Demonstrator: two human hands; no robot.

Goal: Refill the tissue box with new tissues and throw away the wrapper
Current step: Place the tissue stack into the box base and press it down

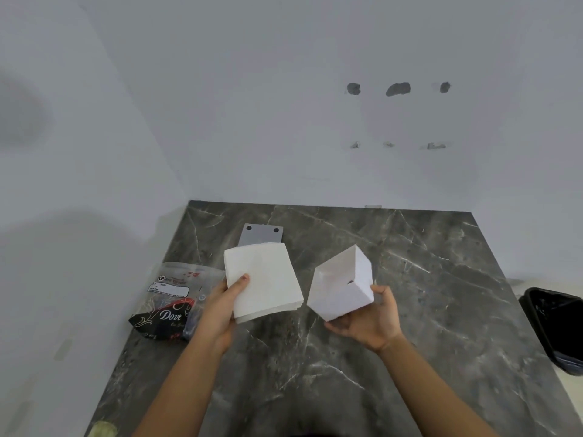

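Note:
My left hand [222, 305] grips a flat stack of white tissues [265, 279] by its near-left corner, thumb on top, above the dark marble counter. My right hand [369, 323] holds a white cube-shaped tissue box [342, 280] from below, tilted on one corner, just right of the stack. A small gap separates stack and box. The plastic wrapper [167, 302], printed black and red with "Dove", lies crumpled on the counter left of my left hand.
A grey plate with two dark holes [262, 234] lies on the counter [426, 294] behind the tissues. A black-lined bin [555, 326] stands past the counter's right edge. White walls close the back and left.

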